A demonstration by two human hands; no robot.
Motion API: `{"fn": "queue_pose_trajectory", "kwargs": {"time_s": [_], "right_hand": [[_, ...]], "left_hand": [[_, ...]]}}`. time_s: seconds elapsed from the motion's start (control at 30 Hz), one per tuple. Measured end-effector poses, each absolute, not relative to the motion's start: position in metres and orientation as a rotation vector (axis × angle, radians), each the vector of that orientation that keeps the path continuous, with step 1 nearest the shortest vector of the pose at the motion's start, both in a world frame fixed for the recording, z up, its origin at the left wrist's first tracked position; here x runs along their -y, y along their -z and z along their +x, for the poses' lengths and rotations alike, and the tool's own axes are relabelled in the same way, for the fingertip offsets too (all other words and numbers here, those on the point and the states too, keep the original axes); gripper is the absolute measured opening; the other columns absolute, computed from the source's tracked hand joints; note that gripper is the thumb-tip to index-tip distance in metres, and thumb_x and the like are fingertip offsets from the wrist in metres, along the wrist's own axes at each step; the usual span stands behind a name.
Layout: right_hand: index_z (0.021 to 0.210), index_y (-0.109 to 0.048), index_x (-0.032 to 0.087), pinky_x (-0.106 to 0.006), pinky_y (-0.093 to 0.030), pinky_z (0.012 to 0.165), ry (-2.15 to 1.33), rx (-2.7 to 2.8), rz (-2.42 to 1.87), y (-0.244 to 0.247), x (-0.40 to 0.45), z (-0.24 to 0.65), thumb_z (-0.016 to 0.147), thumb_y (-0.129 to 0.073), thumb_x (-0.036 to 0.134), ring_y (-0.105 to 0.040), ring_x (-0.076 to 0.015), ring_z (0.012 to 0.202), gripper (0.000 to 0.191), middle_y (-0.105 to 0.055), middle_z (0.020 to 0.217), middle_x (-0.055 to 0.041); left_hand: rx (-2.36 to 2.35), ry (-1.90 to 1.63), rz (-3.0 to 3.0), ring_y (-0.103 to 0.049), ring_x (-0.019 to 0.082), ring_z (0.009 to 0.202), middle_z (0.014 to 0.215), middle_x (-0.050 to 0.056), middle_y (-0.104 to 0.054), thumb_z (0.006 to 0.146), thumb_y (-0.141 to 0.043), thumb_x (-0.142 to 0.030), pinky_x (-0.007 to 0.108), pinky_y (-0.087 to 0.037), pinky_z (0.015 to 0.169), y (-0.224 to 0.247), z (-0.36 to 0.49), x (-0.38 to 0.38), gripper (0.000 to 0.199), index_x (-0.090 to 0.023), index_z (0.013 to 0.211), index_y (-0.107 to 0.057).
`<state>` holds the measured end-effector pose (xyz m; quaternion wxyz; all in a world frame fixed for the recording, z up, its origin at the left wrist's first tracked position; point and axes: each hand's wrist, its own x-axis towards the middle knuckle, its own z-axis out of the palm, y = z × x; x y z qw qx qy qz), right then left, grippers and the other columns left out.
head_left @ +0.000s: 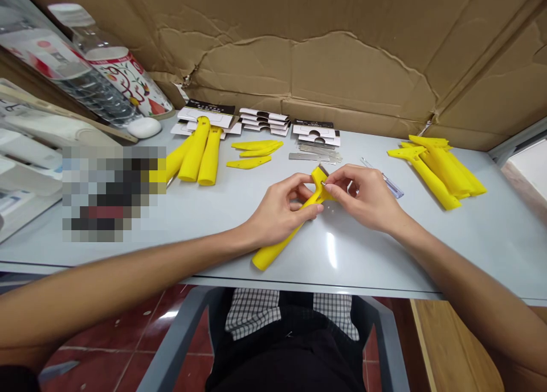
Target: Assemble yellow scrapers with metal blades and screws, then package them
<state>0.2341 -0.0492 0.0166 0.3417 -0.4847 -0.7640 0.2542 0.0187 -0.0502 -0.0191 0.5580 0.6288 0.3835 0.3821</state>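
Observation:
My left hand is closed around a yellow plastic scraper, which lies slanted with its handle end towards me. A metal blade sits at the scraper's head, on the far side. At that head, the fingertips of my right hand pinch a tiny metal piece that looks like a screw. A few tiny shiny bits lie on the table just below. Beyond my right hand rests a screwdriver with a clear handle, partly hidden by it.
Yellow handles lie in a pile at right and a group at left. Flat yellow pieces, loose blades and folded cards line the back. Bottles stand left, before a cardboard wall.

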Motion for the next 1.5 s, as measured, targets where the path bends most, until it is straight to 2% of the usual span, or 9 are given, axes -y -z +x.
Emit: {"fn": "queue_pose_trajectory", "kwargs": {"time_s": [0.87, 1.1, 1.23, 1.33, 1.5], "right_hand": [[0.088, -0.074, 0.02, -0.031, -0.046, 0.062, -0.718, 1.934, -1.281, -0.017, 0.049, 0.231, 0.094, -0.069, 0.029, -0.054, -0.011, 0.06, 0.012, -0.075, 0.082, -0.0006], [0.087, -0.074, 0.02, -0.032, -0.047, 0.062, -0.727, 1.901, -1.302, -0.014, 0.051, 0.229, 0.094, -0.069, 0.03, -0.057, -0.0119, 0.061, 0.013, -0.075, 0.082, -0.0015], [0.089, -0.075, 0.02, -0.032, -0.048, 0.064, -0.735, 1.875, -1.305, -0.017, 0.048, 0.232, 0.093, -0.069, 0.033, -0.064, -0.0152, 0.068, 0.014, -0.077, 0.084, -0.0034], [0.088, -0.074, 0.022, -0.034, -0.049, 0.063, -0.583, 1.822, -1.384, -0.026, 0.038, 0.251, 0.093, -0.067, 0.034, -0.067, -0.0195, 0.071, 0.015, -0.076, 0.082, -0.0047], [0.081, -0.071, 0.025, -0.043, -0.048, 0.074, -0.016, 2.017, -1.711, -0.044, 0.017, 0.306, 0.093, -0.066, 0.033, -0.066, -0.0243, 0.073, 0.016, -0.077, 0.082, -0.0059]], "left_hand": [[-0.894, -0.896, 1.468, -0.071, 0.014, 0.079, 0.09, -0.001, -0.069, 0.083, -0.084, -0.026, 0.03, -0.063, 0.077, 0.02, 0.02, 0.051, 0.044, -0.017, 0.121, -0.064], [-0.908, -0.88, 1.41, -0.073, 0.015, 0.073, 0.085, -0.001, -0.072, 0.082, -0.085, -0.024, 0.032, -0.062, 0.077, 0.016, 0.021, 0.052, 0.045, -0.016, 0.121, -0.066], [-0.916, -0.912, 1.332, -0.074, 0.014, 0.071, 0.082, -0.001, -0.074, 0.083, -0.087, -0.022, 0.03, -0.061, 0.077, 0.011, 0.02, 0.05, 0.041, -0.014, 0.118, -0.069], [-0.934, -0.973, 1.121, -0.078, 0.015, 0.074, 0.086, -0.001, -0.075, 0.084, -0.088, -0.022, 0.027, -0.061, 0.075, 0.007, 0.017, 0.045, 0.041, -0.016, 0.119, -0.07], [-0.936, -0.951, 0.873, -0.081, 0.016, 0.079, 0.086, 0.0, -0.075, 0.085, -0.086, -0.014, 0.028, -0.063, 0.083, 0.002, 0.016, 0.039, 0.04, -0.016, 0.122, -0.07]]}}
